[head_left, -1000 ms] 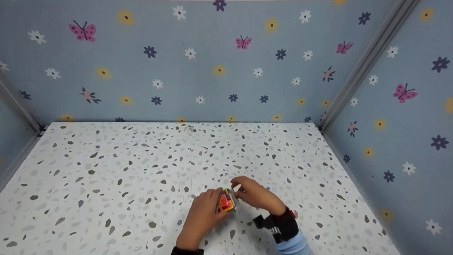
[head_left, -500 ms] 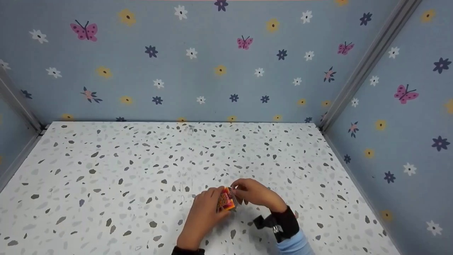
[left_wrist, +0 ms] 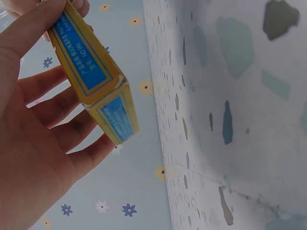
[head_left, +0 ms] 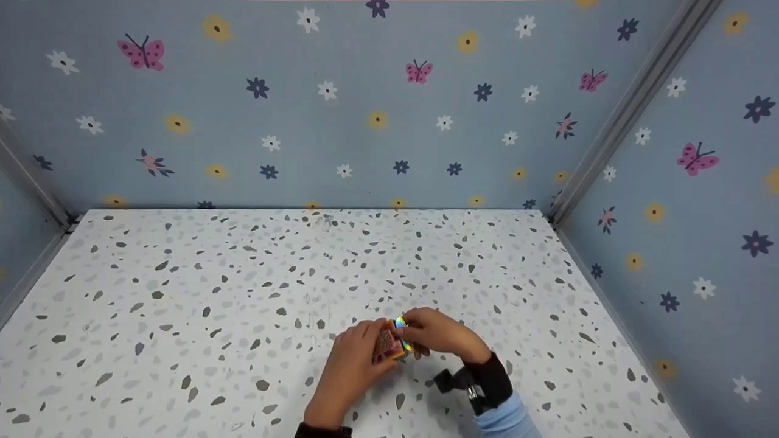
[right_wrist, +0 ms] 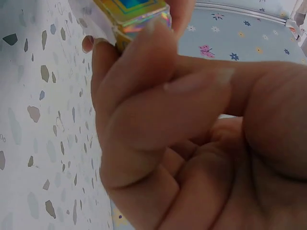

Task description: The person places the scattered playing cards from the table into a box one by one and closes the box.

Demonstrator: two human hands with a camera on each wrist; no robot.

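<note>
A small cardboard box [head_left: 385,344] with an orange and red printed face is held low over the table, near its front middle. My left hand [head_left: 348,366] grips it from the left, thumb along one side and fingers round the other. In the left wrist view, the box [left_wrist: 85,57] shows yellow sides with blue printed panels. My right hand [head_left: 447,333] pinches at the right end, where a shiny rainbow-coloured edge shows. Up close in the right wrist view, curled fingertips sit right on that shiny end of the box and partly hide it.
A white speckled table [head_left: 243,274] lies under both hands. Blue panels printed with flowers and butterflies [head_left: 341,109] rise at the back and sides, joined by grey metal corner posts [head_left: 627,115]. A black camera mount [head_left: 453,381] sticks out from the right wrist.
The right thumb and fingers, earlier spread at the box's right end, have closed in on it. The grey end there now shines in rainbow colours, and the box has tilted slightly. The left hand keeps its grip.
</note>
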